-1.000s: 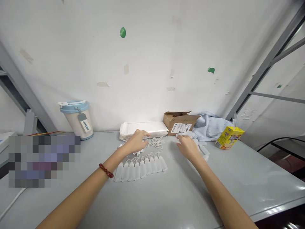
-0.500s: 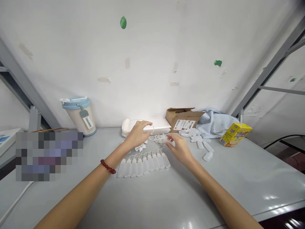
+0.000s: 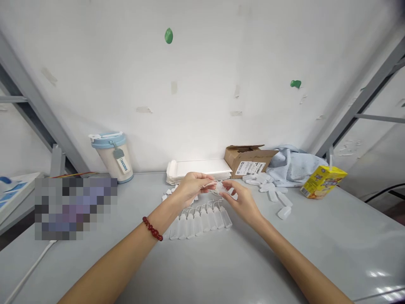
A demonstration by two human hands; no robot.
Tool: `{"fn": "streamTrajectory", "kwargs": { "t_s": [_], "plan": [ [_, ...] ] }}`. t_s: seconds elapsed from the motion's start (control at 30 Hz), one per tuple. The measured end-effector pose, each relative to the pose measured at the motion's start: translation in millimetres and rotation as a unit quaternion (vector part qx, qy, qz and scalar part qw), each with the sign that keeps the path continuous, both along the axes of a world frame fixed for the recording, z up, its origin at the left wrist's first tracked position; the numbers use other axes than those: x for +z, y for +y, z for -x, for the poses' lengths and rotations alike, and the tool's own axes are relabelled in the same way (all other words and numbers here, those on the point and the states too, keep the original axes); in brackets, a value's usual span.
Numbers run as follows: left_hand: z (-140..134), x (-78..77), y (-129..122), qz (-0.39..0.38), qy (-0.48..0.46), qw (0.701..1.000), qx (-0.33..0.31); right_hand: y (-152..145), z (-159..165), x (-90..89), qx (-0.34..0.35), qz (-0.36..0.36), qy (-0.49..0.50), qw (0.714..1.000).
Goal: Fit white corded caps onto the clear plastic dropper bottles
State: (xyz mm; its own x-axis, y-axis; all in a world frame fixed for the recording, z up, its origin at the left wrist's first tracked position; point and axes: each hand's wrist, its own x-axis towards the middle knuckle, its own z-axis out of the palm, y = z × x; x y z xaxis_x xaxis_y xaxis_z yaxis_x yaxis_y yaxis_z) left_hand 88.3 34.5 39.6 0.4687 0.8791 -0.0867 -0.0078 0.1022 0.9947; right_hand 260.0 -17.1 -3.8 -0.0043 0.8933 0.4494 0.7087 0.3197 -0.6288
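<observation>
My left hand (image 3: pixel 190 189) pinches a thin white cord (image 3: pixel 209 184) between thumb and fingertips. Close beside it, my right hand (image 3: pixel 243 202) grips a small translucent plastic sleeve (image 3: pixel 222 188) by its side. Cord and sleeve meet between the two hands; whether the cord passes through the sleeve is too small to tell. Just in front, a row of similar sleeves with white cord loops (image 3: pixel 198 223) lies on the grey table (image 3: pixel 202 266). Small white pieces (image 3: pixel 168 192) lie partly hidden behind my left hand.
Loose translucent sleeves (image 3: pixel 272 195) are scattered right of my right hand. Behind stand a stack of white envelopes (image 3: pixel 199 168), a cardboard box (image 3: pixel 236 161), a blue cloth (image 3: pixel 292 166) and a yellow drink carton (image 3: pixel 322 182). A cream tumbler (image 3: pixel 115 162) stands at left.
My hands have come together over the table. My left hand has moved right and down with the cord, which now meets the sleeve in my right hand. The view has shifted slightly.
</observation>
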Motion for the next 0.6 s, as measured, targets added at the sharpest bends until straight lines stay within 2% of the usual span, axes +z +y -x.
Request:
{"fn": "streamTrajectory", "kwargs": {
  "t_s": [0.17,0.43,0.6],
  "plan": [
    [-2.0,-1.9,-2.0,0.015,-0.026,0.999,-0.013,-1.8,1.0,1.8,0.009,-0.014,0.038,0.999],
    [-4.1,-5.4,-1.8,0.021,-0.044,0.999,0.006,-1.7,4.8,-0.1,0.036,0.02,0.11,0.993],
    [-5.3,-6.0,-1.3,0.023,-0.048,0.999,-0.004,-3.5,5.0,-0.3,0.065,0.013,0.149,0.987]
  ]
}}
